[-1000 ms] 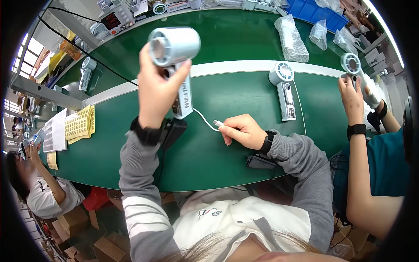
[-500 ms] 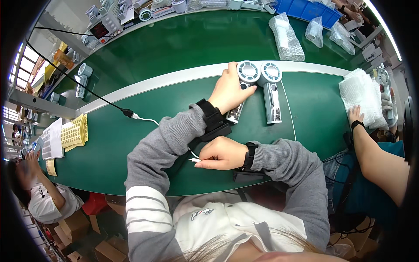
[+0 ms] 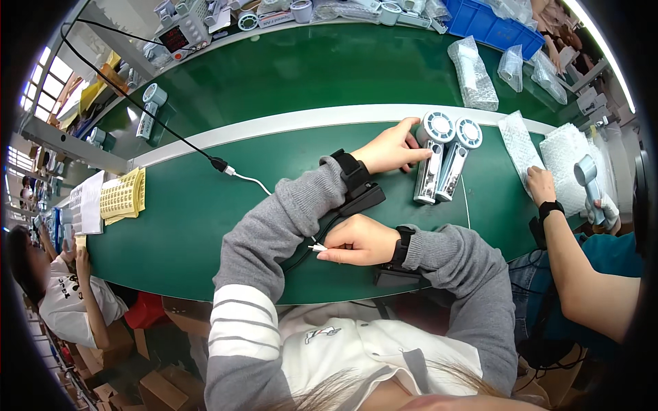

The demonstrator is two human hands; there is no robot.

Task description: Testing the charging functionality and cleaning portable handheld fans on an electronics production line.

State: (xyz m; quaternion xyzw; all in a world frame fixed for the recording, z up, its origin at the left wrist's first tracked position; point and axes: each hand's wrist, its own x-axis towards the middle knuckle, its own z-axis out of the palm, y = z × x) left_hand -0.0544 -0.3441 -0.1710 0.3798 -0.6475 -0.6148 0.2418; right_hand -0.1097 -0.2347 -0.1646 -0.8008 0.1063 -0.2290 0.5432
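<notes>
Two handheld fans with silvery handles lie side by side, heads away from me: the left fan (image 3: 428,178) and the right fan (image 3: 452,171). My left hand (image 3: 389,149) reaches the left fan from its left side, fingers apart, with a fingertip on the upper handle. It does not wrap round the fan. Nearer to me, my right hand (image 3: 363,240) pinches the white plug (image 3: 317,247) of a charging cable, tip pointing left. The cable's white lead (image 3: 252,181) passes under my left sleeve and joins a black connector (image 3: 218,164).
Yellow label sheets (image 3: 123,195) lie at the left, near a seated person. On the right, a co-worker's hand (image 3: 541,183) touches bubble wrap (image 3: 519,147); their other hand holds a fan (image 3: 588,181). Beyond the white ledge (image 3: 274,125) are wrapped packages (image 3: 473,75) and a blue bin (image 3: 493,27).
The left fan has shifted right, close against the other, and my left hand has loosened from it. The plug stays in my right hand. The co-worker has pulled a bubble-wrap piece leftward.
</notes>
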